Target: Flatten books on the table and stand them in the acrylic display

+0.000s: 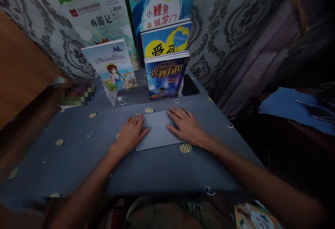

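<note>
A pale, blank rectangular sheet, perhaps folded paper (158,129), lies flat on the dark cloth-covered table (86,166). My left hand (131,131) rests on its left edge, fingers stretched out and pointing away from me. On the right edge lies my right hand (184,126), palm down with the fingers spread. Both thumbs point inward over the sheet, and its middle shows between them. The parts under my palms are hidden.
Behind the sheet, a clear acrylic stand (131,98) holds several upright books, among them a dark blue book (167,77) and a white-topped book (112,66). A black flat object (190,85) lies beside it. Blue cloth (295,110) is at right; another book (255,216) sits below the table edge.
</note>
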Demonstrator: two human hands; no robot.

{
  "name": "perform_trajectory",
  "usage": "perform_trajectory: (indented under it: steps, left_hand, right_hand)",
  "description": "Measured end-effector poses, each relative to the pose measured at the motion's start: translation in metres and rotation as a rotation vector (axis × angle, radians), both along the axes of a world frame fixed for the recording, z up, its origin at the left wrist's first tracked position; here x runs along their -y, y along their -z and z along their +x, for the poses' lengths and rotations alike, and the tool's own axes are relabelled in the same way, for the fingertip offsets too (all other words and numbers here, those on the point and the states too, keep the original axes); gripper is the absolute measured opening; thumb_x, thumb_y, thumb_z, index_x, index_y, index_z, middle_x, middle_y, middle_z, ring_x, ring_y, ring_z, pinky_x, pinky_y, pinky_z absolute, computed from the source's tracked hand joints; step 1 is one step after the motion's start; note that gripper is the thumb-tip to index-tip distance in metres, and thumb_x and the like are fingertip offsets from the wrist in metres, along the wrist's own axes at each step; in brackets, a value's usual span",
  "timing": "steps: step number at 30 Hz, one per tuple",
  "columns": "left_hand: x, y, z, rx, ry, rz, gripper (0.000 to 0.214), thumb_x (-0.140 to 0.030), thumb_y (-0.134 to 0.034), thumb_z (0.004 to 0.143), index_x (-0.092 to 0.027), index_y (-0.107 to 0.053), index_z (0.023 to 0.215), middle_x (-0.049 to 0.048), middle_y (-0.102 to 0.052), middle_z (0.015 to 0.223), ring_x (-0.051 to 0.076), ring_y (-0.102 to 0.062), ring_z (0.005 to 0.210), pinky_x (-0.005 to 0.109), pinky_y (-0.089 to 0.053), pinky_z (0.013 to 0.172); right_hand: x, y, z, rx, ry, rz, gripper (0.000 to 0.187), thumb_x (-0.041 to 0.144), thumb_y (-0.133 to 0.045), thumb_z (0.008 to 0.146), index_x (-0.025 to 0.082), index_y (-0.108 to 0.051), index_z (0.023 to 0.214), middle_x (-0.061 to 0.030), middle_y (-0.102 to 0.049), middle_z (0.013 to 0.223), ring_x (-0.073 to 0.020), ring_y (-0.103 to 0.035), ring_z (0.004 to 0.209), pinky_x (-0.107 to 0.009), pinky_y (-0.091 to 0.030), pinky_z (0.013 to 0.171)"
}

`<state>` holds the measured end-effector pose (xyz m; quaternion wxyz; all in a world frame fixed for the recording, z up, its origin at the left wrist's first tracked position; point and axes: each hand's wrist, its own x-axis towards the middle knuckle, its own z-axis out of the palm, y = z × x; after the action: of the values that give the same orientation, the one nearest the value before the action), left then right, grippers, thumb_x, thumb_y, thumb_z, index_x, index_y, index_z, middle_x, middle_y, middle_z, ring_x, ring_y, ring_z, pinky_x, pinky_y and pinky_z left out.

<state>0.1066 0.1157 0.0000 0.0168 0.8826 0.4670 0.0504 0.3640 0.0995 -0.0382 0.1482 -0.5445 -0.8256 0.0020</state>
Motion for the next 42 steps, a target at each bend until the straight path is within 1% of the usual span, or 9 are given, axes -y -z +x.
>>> perform_trajectory:
  steps: [4, 9, 15, 18, 24, 29, 34, 37, 42]
  left_hand:
    - [-0.001, 0.002, -0.013, 0.020, 0.021, -0.019, 0.056, -0.051, -0.045, 0.101, -0.014, -0.047, 0.143, 0.0196, -0.048, 0.153, 0.030, -0.044, 0.145, 0.051, -0.038, 0.117]
    - [0.001, 0.007, -0.016, -0.029, 0.062, -0.043, 0.078, -0.064, -0.049, 0.094, -0.011, -0.039, 0.150, 0.0237, -0.038, 0.159, 0.034, -0.031, 0.151, 0.058, -0.032, 0.119]
    - [0.003, 0.006, -0.016, -0.047, 0.068, -0.082, 0.080, -0.065, -0.046, 0.095, -0.013, -0.033, 0.154, 0.0240, -0.032, 0.162, 0.035, -0.025, 0.153, 0.062, -0.029, 0.119]
    - [0.009, 0.001, -0.012, -0.069, 0.077, -0.090, 0.072, -0.059, -0.046, 0.098, -0.012, -0.038, 0.151, 0.0248, -0.033, 0.161, 0.036, -0.027, 0.152, 0.064, -0.028, 0.118]
    - [0.037, -0.009, 0.005, -0.089, 0.250, -0.099, 0.068, -0.054, -0.057, 0.093, -0.017, -0.042, 0.148, 0.0202, -0.040, 0.159, 0.036, -0.033, 0.150, 0.057, -0.034, 0.119]
    - [0.052, -0.019, 0.020, -0.152, 0.281, -0.154, 0.060, -0.033, -0.060, 0.092, -0.019, -0.041, 0.147, 0.0193, -0.042, 0.157, 0.040, -0.033, 0.149, 0.056, -0.041, 0.113]
    - [0.059, -0.029, 0.029, -0.267, 0.343, -0.179, 0.067, -0.009, -0.050, 0.087, -0.016, -0.035, 0.151, 0.0242, -0.037, 0.159, 0.047, -0.034, 0.146, 0.061, -0.045, 0.107]
    - [0.063, -0.029, 0.034, -0.343, 0.357, -0.166, 0.076, -0.008, -0.055, 0.082, -0.012, -0.029, 0.153, 0.0296, -0.032, 0.159, 0.051, -0.033, 0.145, 0.066, -0.045, 0.103]
    - [0.064, -0.023, 0.030, -0.333, 0.335, -0.125, 0.071, -0.007, -0.053, 0.085, -0.013, -0.031, 0.152, 0.0255, -0.039, 0.157, 0.045, -0.039, 0.144, 0.062, -0.047, 0.105]
  right_hand:
    - [0.000, 0.001, 0.001, -0.014, -0.006, 0.002, 0.058, 0.050, -0.037, 0.101, 0.015, -0.048, 0.147, -0.0178, -0.050, 0.152, -0.0337, -0.044, 0.142, -0.056, -0.033, 0.116]
    - [0.002, -0.004, 0.000, -0.008, -0.012, -0.011, 0.056, 0.047, -0.040, 0.100, 0.015, -0.050, 0.145, -0.0180, -0.050, 0.151, -0.0354, -0.045, 0.140, -0.056, -0.035, 0.114]
    - [0.005, -0.009, -0.001, 0.005, -0.020, 0.018, 0.053, 0.048, -0.042, 0.100, 0.016, -0.054, 0.141, -0.0188, -0.055, 0.145, -0.0367, -0.047, 0.134, -0.055, -0.038, 0.109]
    - [0.006, -0.013, -0.002, 0.022, -0.025, 0.022, 0.051, 0.047, -0.045, 0.099, 0.015, -0.056, 0.138, -0.0191, -0.057, 0.140, -0.0366, -0.050, 0.127, -0.054, -0.041, 0.105]
    - [0.008, -0.021, -0.002, 0.002, -0.009, 0.020, 0.043, 0.043, -0.053, 0.097, 0.018, -0.063, 0.130, -0.0157, -0.063, 0.119, -0.0335, -0.054, 0.109, -0.048, -0.045, 0.092]
    - [0.008, -0.021, 0.000, -0.033, -0.014, 0.035, 0.036, 0.041, -0.052, 0.098, 0.018, -0.070, 0.119, -0.0134, -0.065, 0.105, -0.0302, -0.057, 0.097, -0.043, -0.047, 0.080]
    - [0.007, -0.022, 0.000, -0.093, -0.038, 0.032, 0.030, 0.036, -0.051, 0.099, 0.017, -0.074, 0.104, -0.0110, -0.066, 0.094, -0.0274, -0.060, 0.093, -0.042, -0.051, 0.083]
    - [0.008, -0.024, 0.000, -0.127, -0.048, 0.010, 0.030, 0.033, -0.051, 0.099, 0.016, -0.075, 0.103, -0.0107, -0.068, 0.092, -0.0273, -0.063, 0.093, -0.042, -0.053, 0.084]
    - [0.005, -0.031, 0.006, -0.255, -0.074, -0.096, 0.032, 0.032, -0.050, 0.097, 0.016, -0.076, 0.108, -0.0119, -0.072, 0.099, -0.0281, -0.067, 0.097, -0.043, -0.055, 0.088]
